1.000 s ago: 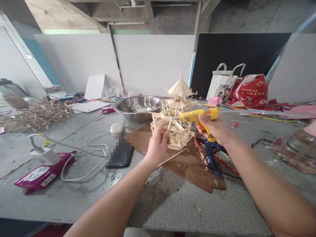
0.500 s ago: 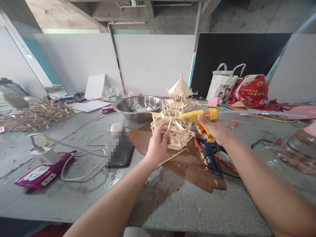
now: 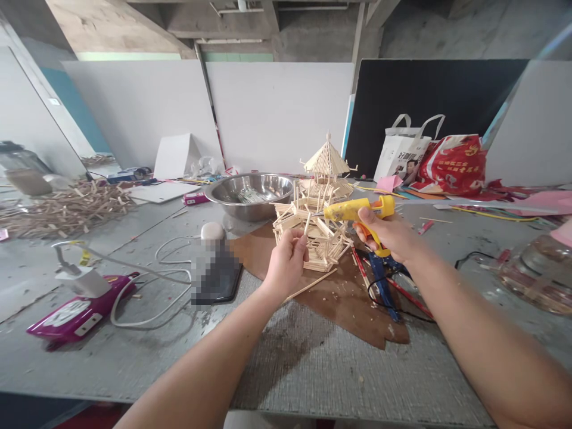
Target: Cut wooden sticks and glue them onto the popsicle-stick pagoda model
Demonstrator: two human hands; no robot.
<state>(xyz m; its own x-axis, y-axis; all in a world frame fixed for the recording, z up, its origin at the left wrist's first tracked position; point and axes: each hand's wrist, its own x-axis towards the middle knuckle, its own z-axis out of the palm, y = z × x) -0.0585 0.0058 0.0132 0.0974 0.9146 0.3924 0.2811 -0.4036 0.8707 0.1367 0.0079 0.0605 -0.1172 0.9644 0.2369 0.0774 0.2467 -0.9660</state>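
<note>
A model pavilion (image 3: 322, 196) built from thin wooden sticks stands on a brown sheet (image 3: 353, 298) in the middle of the grey table (image 3: 304, 369). My left hand (image 3: 286, 262) is closed in a pinch on a short wooden stick (image 3: 306, 223), held upright against the model's lower left side. My right hand (image 3: 389, 233) grips a yellow glue gun (image 3: 357, 210) with an orange trigger. Its nozzle points left and touches the model close to the stick.
A steel bowl (image 3: 249, 195) sits behind the model. Left are a phone (image 3: 217, 271), white cable (image 3: 147, 280), a magenta device (image 3: 71, 316) and a heap of sticks (image 3: 67, 208). Blue-handled pliers (image 3: 382, 280), bags (image 3: 451, 164) and a glass jar (image 3: 536, 271) lie right.
Nothing has visibly changed; both hands stay at the model.
</note>
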